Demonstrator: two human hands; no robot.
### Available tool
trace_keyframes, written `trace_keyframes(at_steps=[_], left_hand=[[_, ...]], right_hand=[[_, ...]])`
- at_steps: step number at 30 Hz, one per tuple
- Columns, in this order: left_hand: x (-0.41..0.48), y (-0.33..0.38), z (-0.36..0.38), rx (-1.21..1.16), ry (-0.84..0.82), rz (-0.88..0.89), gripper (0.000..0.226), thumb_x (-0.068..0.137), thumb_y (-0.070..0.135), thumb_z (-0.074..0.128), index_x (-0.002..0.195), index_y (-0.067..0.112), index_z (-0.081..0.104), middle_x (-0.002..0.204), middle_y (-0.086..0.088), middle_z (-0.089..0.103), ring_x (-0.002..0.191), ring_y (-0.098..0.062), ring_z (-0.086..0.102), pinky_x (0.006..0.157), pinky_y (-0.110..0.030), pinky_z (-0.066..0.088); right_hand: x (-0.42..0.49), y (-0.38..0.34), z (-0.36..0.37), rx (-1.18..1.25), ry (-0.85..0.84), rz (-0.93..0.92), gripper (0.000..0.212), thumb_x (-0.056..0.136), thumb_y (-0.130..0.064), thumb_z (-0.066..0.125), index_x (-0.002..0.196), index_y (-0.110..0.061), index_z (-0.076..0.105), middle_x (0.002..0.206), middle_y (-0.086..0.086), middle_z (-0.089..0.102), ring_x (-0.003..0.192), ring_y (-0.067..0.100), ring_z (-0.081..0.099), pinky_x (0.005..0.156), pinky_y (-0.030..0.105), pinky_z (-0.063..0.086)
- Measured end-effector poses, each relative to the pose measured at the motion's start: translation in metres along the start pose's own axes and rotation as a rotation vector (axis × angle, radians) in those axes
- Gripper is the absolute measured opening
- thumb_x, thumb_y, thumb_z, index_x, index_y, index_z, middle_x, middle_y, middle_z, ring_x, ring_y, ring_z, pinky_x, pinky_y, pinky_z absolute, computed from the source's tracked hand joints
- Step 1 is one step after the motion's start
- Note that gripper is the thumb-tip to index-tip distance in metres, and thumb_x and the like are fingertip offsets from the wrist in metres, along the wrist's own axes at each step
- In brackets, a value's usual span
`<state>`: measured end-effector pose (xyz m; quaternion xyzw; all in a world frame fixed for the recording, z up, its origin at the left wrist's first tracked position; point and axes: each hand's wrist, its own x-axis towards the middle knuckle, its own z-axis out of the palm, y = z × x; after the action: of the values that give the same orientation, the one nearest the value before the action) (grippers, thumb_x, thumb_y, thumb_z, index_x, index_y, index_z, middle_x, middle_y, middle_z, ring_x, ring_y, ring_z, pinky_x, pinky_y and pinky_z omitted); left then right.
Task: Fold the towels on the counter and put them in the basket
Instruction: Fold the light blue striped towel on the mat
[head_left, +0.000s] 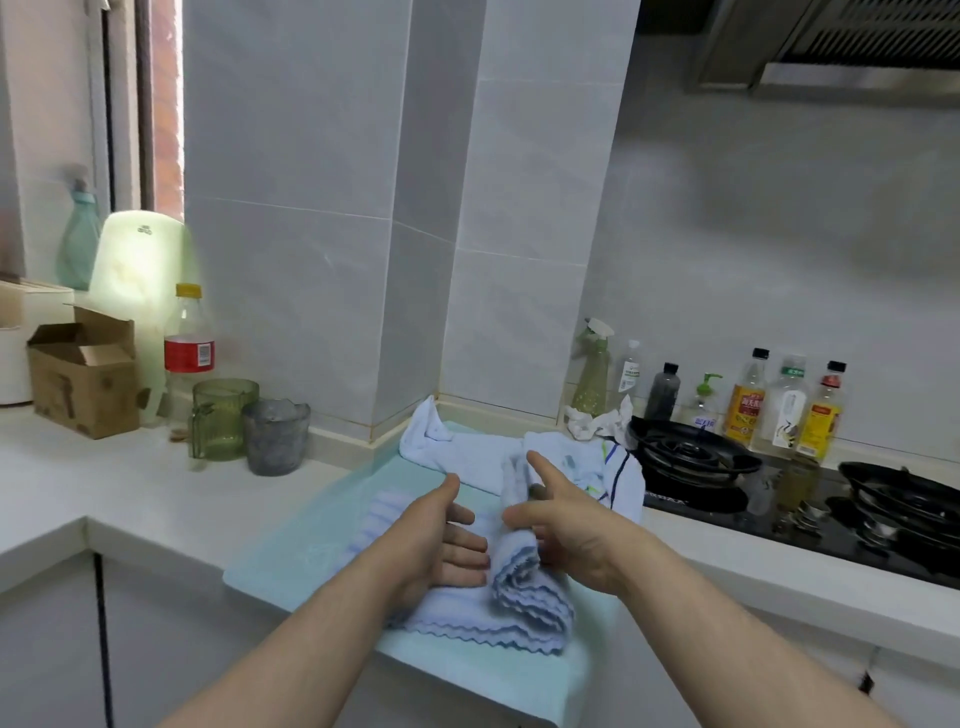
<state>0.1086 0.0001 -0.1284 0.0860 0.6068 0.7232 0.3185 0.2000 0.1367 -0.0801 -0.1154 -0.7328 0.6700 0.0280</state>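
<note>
A pale blue towel (524, 608) with scalloped edges lies partly folded on a larger light green towel (291, 551) spread over the white counter (119, 488). My left hand (447, 540) lies flat on the blue towel with straight fingers. My right hand (566, 530) holds up a raised fold of the same towel, thumb pointing up and fingers under the cloth. Behind them sits a crumpled white towel (452, 447) and a white towel with dark stripes (613, 473). No basket is in view.
A gas hob (696, 457) with two burners lies at the right, bottles (748, 400) lined up behind it. At the left stand a green jug (221, 421), a grey cup (275, 436), a red-labelled bottle (189, 343) and a cardboard box (83, 374). The green towel overhangs the counter's front edge.
</note>
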Motion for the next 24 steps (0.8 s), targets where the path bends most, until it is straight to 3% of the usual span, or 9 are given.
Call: trace_keyframes(at_steps=[3, 5, 7, 9, 11, 15, 20, 22, 24], left_hand=[[0.008, -0.007, -0.007, -0.055, -0.067, -0.024, 0.056, 0.093, 0.058, 0.048, 0.097, 0.003, 0.062, 0.088, -0.017, 0.071, 0.08, -0.03, 0.07, 0.074, -0.036, 0.055], [0.011, -0.01, -0.006, 0.112, -0.065, 0.035, 0.053, 0.08, 0.054, 0.065, 0.102, 0.006, 0.067, 0.096, -0.011, 0.075, 0.091, -0.027, 0.071, 0.089, -0.042, 0.054], [0.011, -0.01, -0.003, 0.366, -0.005, 0.09, 0.057, 0.063, 0.043, 0.076, 0.106, 0.007, 0.067, 0.097, -0.011, 0.075, 0.091, -0.028, 0.071, 0.086, -0.046, 0.057], [0.008, -0.009, 0.002, 0.547, 0.044, 0.11, 0.051, 0.068, 0.029, 0.078, 0.111, 0.007, 0.063, 0.102, -0.009, 0.072, 0.089, -0.024, 0.069, 0.07, -0.034, 0.058], [0.008, -0.007, 0.008, 0.605, 0.073, 0.122, 0.043, 0.076, 0.018, 0.074, 0.115, 0.007, 0.06, 0.107, -0.009, 0.069, 0.089, -0.022, 0.067, 0.061, -0.025, 0.052], [0.004, 0.01, 0.024, 0.396, 0.091, 0.109, 0.02, 0.085, 0.003, 0.066, 0.103, -0.003, 0.063, 0.09, -0.017, 0.071, 0.072, -0.025, 0.069, 0.054, -0.025, 0.054], [-0.012, 0.047, 0.037, 0.222, 0.08, 0.079, 0.011, 0.09, 0.002, 0.06, 0.079, 0.003, 0.06, 0.061, -0.012, 0.064, 0.045, -0.018, 0.06, 0.039, -0.02, 0.047], [-0.02, 0.057, 0.032, 0.196, 0.083, 0.081, 0.006, 0.091, -0.001, 0.057, 0.089, -0.001, 0.063, 0.061, -0.015, 0.066, 0.039, -0.018, 0.06, 0.036, -0.02, 0.045], [-0.022, 0.061, 0.018, 0.153, 0.114, 0.125, 0.026, 0.088, -0.007, 0.057, 0.114, -0.006, 0.058, 0.077, -0.02, 0.069, 0.046, -0.024, 0.065, 0.039, -0.024, 0.049]], right_hand=[[-0.003, 0.006, 0.004, 0.27, -0.004, 0.006, 0.072, 0.088, -0.002, 0.064, 0.142, -0.039, 0.032, 0.133, 0.013, 0.049, 0.086, 0.036, 0.067, 0.087, 0.043, 0.055], [-0.01, 0.003, -0.005, 0.357, 0.086, -0.028, 0.046, 0.089, -0.003, 0.064, 0.129, -0.018, 0.049, 0.121, 0.016, 0.057, 0.076, 0.033, 0.065, 0.081, 0.042, 0.057], [-0.02, 0.006, -0.018, 0.184, 0.193, -0.093, 0.031, 0.088, -0.004, 0.064, 0.118, -0.012, 0.058, 0.108, 0.013, 0.065, 0.073, 0.026, 0.062, 0.072, 0.035, 0.055], [-0.032, 0.018, -0.029, -0.233, 0.287, -0.159, 0.023, 0.089, -0.01, 0.063, 0.11, -0.018, 0.063, 0.106, 0.002, 0.067, 0.081, 0.018, 0.061, 0.071, 0.027, 0.05], [-0.043, 0.038, -0.032, -0.599, 0.274, -0.161, 0.032, 0.085, -0.026, 0.067, 0.116, -0.029, 0.06, 0.119, -0.011, 0.06, 0.098, 0.011, 0.059, 0.082, 0.023, 0.047], [-0.046, 0.064, -0.022, -0.843, 0.141, -0.148, 0.096, 0.071, -0.061, 0.066, 0.151, -0.029, 0.023, 0.145, -0.013, 0.029, 0.137, 0.011, 0.03, 0.111, 0.029, 0.029], [-0.033, 0.072, 0.005, -0.732, 0.376, -0.233, 0.07, 0.074, -0.042, 0.048, 0.141, -0.031, 0.033, 0.135, -0.011, 0.045, 0.128, 0.016, 0.043, 0.105, 0.035, 0.041], [-0.031, 0.073, 0.014, -0.752, 0.424, -0.23, 0.064, 0.077, -0.03, 0.047, 0.14, -0.03, 0.034, 0.133, -0.006, 0.046, 0.122, 0.017, 0.045, 0.099, 0.034, 0.043], [-0.031, 0.073, 0.022, -0.794, 0.426, -0.229, 0.06, 0.08, -0.022, 0.047, 0.138, -0.029, 0.035, 0.131, -0.002, 0.044, 0.116, 0.021, 0.046, 0.094, 0.034, 0.045]])
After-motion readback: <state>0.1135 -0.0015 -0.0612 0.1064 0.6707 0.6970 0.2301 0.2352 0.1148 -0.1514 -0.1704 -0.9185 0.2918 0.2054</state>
